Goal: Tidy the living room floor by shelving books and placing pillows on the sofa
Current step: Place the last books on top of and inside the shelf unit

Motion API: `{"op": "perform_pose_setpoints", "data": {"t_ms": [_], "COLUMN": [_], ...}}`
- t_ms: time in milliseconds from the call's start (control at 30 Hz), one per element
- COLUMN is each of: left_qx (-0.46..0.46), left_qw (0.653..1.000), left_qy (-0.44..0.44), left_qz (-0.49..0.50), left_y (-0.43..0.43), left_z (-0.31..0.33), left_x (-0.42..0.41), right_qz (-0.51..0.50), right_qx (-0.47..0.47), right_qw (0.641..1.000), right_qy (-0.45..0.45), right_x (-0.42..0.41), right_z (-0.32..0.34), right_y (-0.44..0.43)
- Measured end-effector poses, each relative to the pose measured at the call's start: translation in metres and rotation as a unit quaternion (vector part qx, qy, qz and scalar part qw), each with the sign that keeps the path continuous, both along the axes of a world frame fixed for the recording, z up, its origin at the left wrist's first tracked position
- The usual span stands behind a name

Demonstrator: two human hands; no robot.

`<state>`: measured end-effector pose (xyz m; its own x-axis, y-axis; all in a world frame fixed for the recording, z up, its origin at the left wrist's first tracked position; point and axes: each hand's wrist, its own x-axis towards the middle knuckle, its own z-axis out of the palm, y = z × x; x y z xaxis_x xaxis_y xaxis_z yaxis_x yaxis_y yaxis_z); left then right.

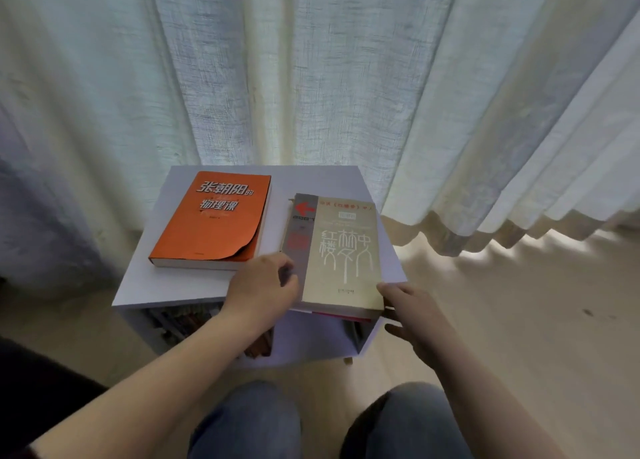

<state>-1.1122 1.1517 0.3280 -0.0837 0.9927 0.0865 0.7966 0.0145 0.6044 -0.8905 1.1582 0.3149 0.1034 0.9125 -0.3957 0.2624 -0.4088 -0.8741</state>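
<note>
View from above the seated person, facing the curtain. The beige book lies flat, cover up, on the right half of the top of the white shelf unit, its near edge jutting past the unit's front edge. It rests on a second book, of which only a pink-red strip shows under the near edge.

The left hand sits at the beige book's near left edge, its fingers curled narrowly onto the spine side; motion blur hides how firmly they grip. The right hand is at the near right corner. Its thumb touches the top of that corner, while the other fingers are spread loosely just beside and below it, closed on nothing. The book thus lies between the two hands.

Count:
- Two covers are visible on top, the beige book and an orange book. The orange book lies flat to the left, apart from both hands, with one corner of its cover curled up.
- One book is partly hidden under the beige one.
- A row of shelved books stands in the compartment below; their number cannot be told.
- Two hands and two knees in blue denim are in view, above a pale wooden floor.
</note>
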Motion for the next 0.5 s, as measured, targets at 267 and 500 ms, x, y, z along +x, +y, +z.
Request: {"op": "perform_pose_setpoints", "data": {"t_ms": [267,500], "left_qx": [-0.055,-0.110], "left_qw": [0.998,0.983], "left_qy": [-0.003,-0.147], "left_qz": [0.002,0.021], "left_y": [0.005,-0.006], "left_z": [0.014,0.015], "left_x": [0.019,0.013], "right_qz": [-0.016,0.062], "right_qx": [-0.141,0.098], "right_qw": [0.969,0.991], "right_qy": [0.204,-0.061], "right_x": [-0.006,-0.002], "right_z": [0.002,0.051], "right_y": [0.006,-0.002]}}
